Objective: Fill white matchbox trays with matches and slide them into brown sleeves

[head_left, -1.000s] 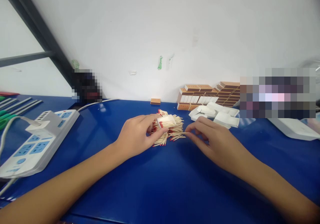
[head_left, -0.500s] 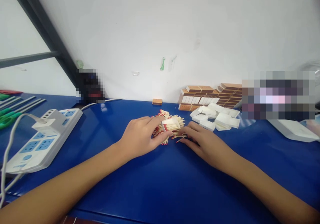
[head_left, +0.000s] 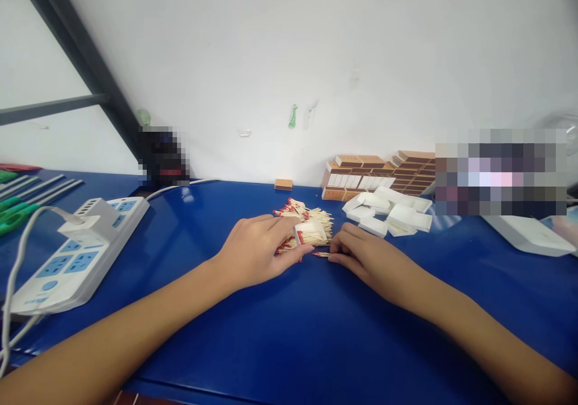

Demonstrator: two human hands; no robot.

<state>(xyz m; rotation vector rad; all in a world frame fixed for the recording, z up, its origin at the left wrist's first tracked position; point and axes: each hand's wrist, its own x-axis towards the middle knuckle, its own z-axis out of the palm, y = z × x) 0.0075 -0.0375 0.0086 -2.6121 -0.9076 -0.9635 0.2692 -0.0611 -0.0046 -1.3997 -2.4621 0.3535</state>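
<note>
My left hand [head_left: 259, 245] is closed around a white matchbox tray [head_left: 316, 224], thumb in front and fingers behind. Matches with red heads lie inside the tray. Around and behind it spreads a loose pile of matches [head_left: 293, 207] on the blue table [head_left: 289, 333]. Just right of the tray, my right hand [head_left: 368, 257] pinches a few matches [head_left: 321, 254] by their pale ends, red heads pointing left. How many it holds is hard to make out.
Several white empty trays [head_left: 409, 217] lie heaped right of the pile. Behind them stand stacked matchboxes [head_left: 361, 170] against the wall, and a single matchbox [head_left: 283, 184] sits left of these. A power strip [head_left: 81, 260] with a white cable is at the left, near green-handled tools [head_left: 18, 215].
My right hand has drawn slightly right, away from the pile, and a few matches now show in its fingertips. The left hand keeps the tray nearly in place, its open top now more visible.
</note>
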